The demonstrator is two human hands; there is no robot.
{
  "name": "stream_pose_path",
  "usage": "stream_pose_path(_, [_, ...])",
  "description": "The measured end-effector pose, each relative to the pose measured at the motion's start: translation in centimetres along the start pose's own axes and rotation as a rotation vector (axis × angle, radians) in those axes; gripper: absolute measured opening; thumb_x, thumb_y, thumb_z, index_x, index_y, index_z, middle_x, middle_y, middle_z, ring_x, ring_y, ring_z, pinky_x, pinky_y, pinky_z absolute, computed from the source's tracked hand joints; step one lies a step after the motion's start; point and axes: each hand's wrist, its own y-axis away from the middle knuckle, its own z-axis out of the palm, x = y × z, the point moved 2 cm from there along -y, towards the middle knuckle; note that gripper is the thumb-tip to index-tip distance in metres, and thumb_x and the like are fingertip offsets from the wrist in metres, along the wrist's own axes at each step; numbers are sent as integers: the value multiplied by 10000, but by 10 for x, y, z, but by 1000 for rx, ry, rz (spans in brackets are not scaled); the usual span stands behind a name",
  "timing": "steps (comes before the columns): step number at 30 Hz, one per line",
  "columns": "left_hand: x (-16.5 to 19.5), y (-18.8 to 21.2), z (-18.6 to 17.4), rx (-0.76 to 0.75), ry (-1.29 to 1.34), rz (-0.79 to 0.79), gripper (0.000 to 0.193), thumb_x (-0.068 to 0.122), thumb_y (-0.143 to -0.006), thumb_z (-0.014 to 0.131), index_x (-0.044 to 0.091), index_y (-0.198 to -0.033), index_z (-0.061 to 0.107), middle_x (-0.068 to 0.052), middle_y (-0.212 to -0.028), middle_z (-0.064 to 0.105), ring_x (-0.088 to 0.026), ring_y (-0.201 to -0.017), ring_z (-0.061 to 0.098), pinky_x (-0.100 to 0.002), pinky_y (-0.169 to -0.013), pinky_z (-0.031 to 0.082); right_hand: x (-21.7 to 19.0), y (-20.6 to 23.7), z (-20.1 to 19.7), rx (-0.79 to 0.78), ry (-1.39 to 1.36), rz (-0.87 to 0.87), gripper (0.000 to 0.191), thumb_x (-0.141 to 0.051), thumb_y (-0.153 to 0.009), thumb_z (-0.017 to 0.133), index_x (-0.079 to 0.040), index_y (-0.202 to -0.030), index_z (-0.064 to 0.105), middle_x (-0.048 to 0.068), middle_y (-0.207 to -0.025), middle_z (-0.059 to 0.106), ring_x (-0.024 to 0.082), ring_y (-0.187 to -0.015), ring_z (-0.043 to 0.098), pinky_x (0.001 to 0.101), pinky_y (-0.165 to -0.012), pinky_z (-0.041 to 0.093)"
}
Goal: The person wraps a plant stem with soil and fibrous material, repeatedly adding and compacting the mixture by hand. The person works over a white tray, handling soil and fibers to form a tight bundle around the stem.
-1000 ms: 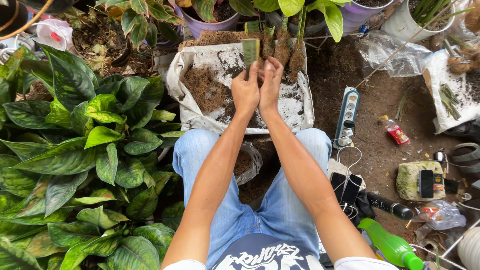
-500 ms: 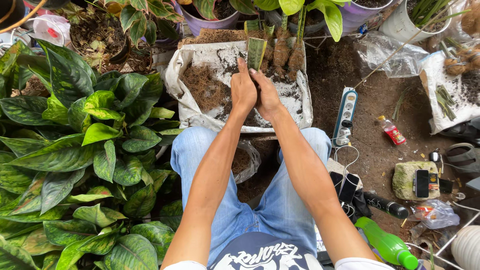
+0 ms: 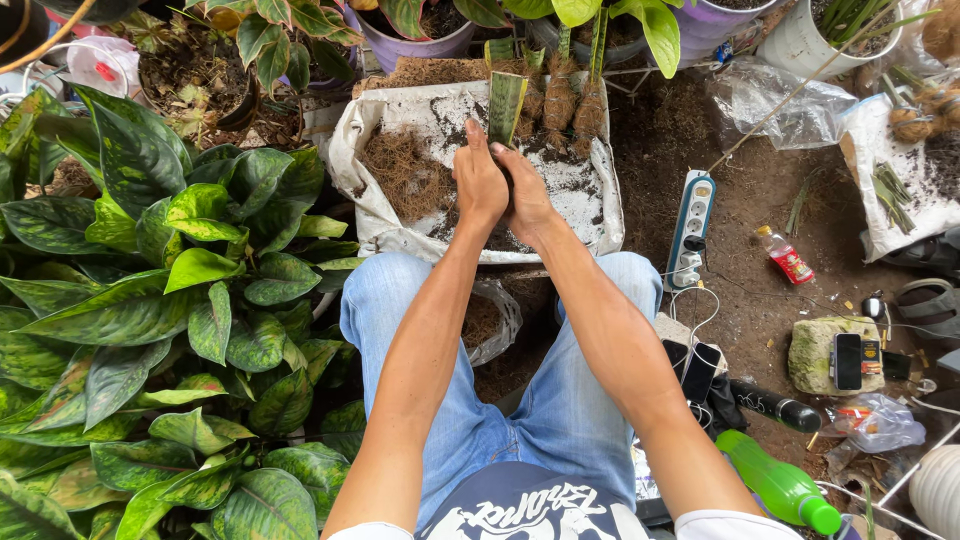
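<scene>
Two hands meet over the white sack [image 3: 600,215] of potting mix, person seated in blue jeans [image 3: 560,400] on the ground. Left hand [image 3: 480,185] and right hand [image 3: 527,200] are pressed side by side, fingers curled in around the base of a snake plant cutting [image 3: 506,108]; both closed on it, though what exactly sits inside the palms is hidden by the backs of the hands. Cutting stands upright, flat striped green blade poking up above the fingertips, held just over the brown coconut fibre [image 3: 405,170] and dark soil in the sack. Three similar cuttings with fibre-wrapped bases [image 3: 560,95] lean in a row at the sack's far edge, just beyond the held one. Step in hand looks like packing or wrapping fibre around the cutting's root end. My read: the next move calls for keeping the wrap squeezed tight and the blade upright while setting it beside the finished ones, without shedding the fibre. Around: big variegated leafy plant [image 3: 150,320] on the left, purple pot [image 3: 420,40] behind, power strip [image 3: 692,225] and small bottle [image 3: 785,257] on bare dirt to the right, green bottle [image 3: 780,483] near the right knee, phone on a mossy stone [image 3: 815,355].
</scene>
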Motion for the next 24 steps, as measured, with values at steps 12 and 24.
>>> stream_pose_path(12, [-1,-14,-3,-9,267,-98,809,612,-1034,280,-10,-776,728,-116,-721,721,-192,-697,641,-361,-733,535,-14,15,16,-34,-6,60,377,-389,-1012,572,-129,-1284,558,30,-1170,672,174,-1044,669,388,-873,585])
stream_pose_path(24, [-5,-12,-1,27,338,-160,773,601,-1072,313,-16,-799,690,-65,-716,637,-143,-679,536,-335,-654,499,-7,12,10,-3,42,4,454,-422,-1018,510,-96,-1324,588,46,-1184,698,161,-1053,670,344,-894,566])
